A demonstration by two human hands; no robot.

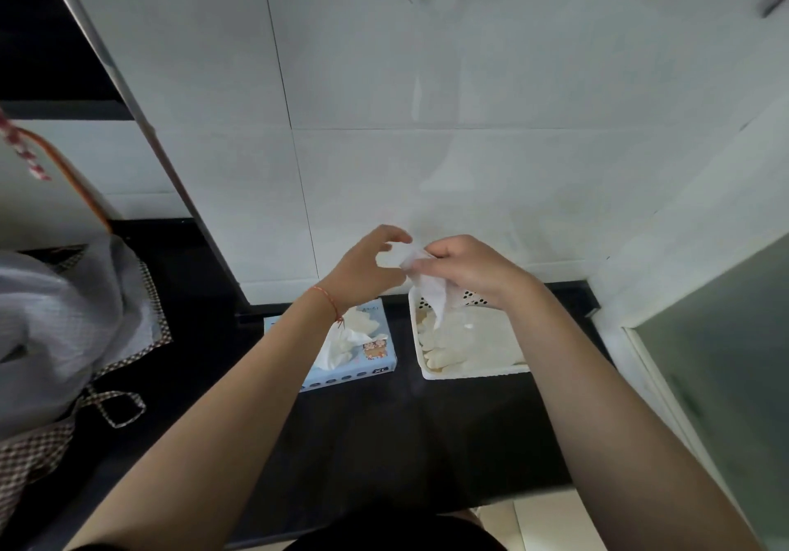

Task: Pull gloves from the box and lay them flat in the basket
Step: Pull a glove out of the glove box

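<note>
glove (431, 294): thin, limp, clingy, held above the basket (469, 373) | right hand (465, 268) grip: pinching its cuff | left hand (367, 271) grip: wide, empty | advice: take both cuff corners to spread | box (341, 350) beside basket on counter (384, 431)

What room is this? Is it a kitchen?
Probably a kitchen. There is a dark counter against a white tiled wall, an apron lying at the left, and a box of gloves beside a basket.

White glove (431, 294) dangling above basket (469, 373); blue box (363, 362) left, glove protruding.
</note>
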